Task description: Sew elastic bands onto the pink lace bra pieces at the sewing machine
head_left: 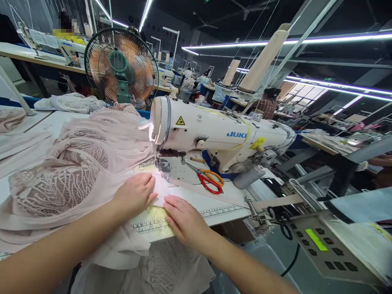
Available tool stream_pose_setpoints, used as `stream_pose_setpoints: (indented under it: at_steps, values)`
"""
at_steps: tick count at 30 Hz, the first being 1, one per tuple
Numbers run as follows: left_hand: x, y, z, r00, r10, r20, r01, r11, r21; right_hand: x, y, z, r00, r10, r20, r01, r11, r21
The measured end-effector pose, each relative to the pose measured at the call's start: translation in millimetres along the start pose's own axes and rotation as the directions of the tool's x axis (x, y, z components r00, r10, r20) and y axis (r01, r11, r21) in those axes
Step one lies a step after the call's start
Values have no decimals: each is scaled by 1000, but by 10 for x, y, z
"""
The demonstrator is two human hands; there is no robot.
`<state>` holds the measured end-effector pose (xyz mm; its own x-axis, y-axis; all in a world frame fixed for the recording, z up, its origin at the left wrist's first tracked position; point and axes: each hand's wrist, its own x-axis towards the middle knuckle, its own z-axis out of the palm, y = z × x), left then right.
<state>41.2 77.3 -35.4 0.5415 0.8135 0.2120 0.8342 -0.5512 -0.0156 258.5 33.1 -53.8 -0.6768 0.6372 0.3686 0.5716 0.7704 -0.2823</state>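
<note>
Pale pink fabric (157,190) lies on the sewing table under the presser foot end of a white JUKI sewing machine (196,122). My left hand (134,194) rests on this fabric just in front of the needle area, fingers bent and closed on it. At the fabric's near right edge, my right hand (186,222) has its fingers together with the thumb below them, gripping that edge. Pink lace garments (70,175) pile up to the left of the machine, and more lace cloth (165,265) hangs off the table's front edge. The needle tip is hard to make out.
Orange-and-red-handled scissors (211,181) lie right of the needle. A printed ruler (220,211) runs along the table front. Behind stands a fan (121,67); thread cones (263,61) rise at right. A control panel (321,241) sits low right. Other people work farther back.
</note>
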Motion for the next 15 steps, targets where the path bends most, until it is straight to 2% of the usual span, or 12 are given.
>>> stream_pose_setpoints:
  at_steps: [5,9,15]
  values:
    - [131,25,-112,996,-83,39,79,993,91,-24,-19,-9,1000,-10,7,10,1000,-15]
    - [196,21,-118,990,-130,60,120,982,143,27,-11,-10,1000,8,23,-7,999,-38]
    - [324,-20,-93,978,-200,57,194,975,105,95,50,19,997,71,43,-66,992,-112]
